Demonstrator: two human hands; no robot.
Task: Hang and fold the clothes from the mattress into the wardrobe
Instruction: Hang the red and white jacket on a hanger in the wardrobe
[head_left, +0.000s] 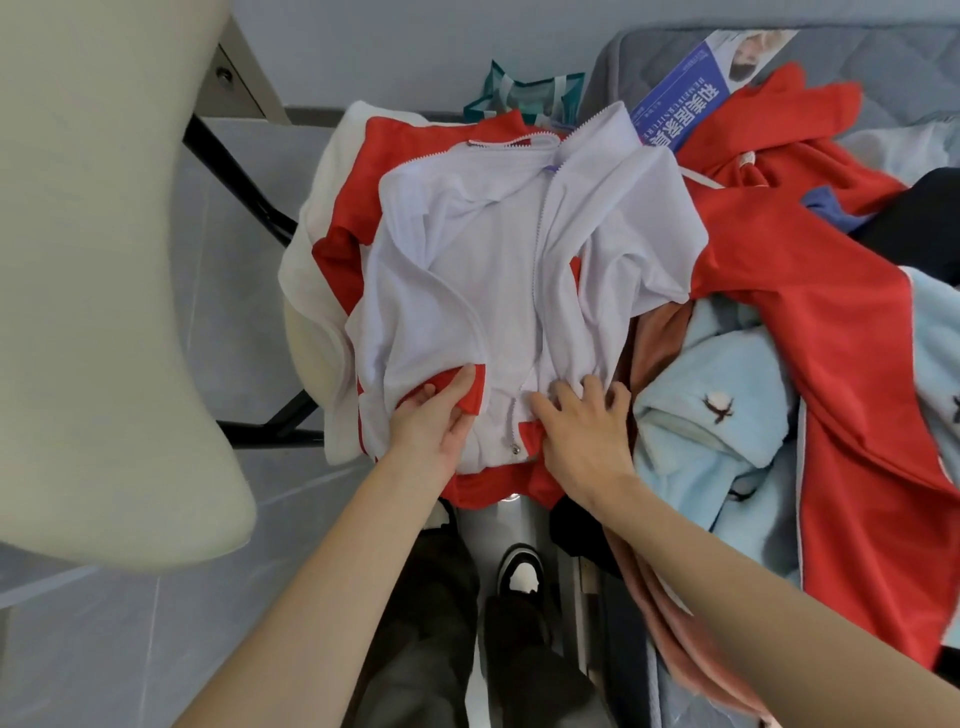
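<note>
While the left hand (441, 415) is pinching the red hem of the jacket (509, 260), the right hand (582, 436) is pressing spread fingers (561, 400) on its smooth white lining. The jacket is lying opened on heaped clothes, its long axis running away from the fingers and its collar at the far end, with the toothed zipper (540, 249) running between the hands.

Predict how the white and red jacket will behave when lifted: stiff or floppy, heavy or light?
Probably floppy: the jacket lies creased and sagging. Likely light: its thin cloth bunches where the left hand pinches the hem. The zip looks open, so the fronts may swing apart.
</note>
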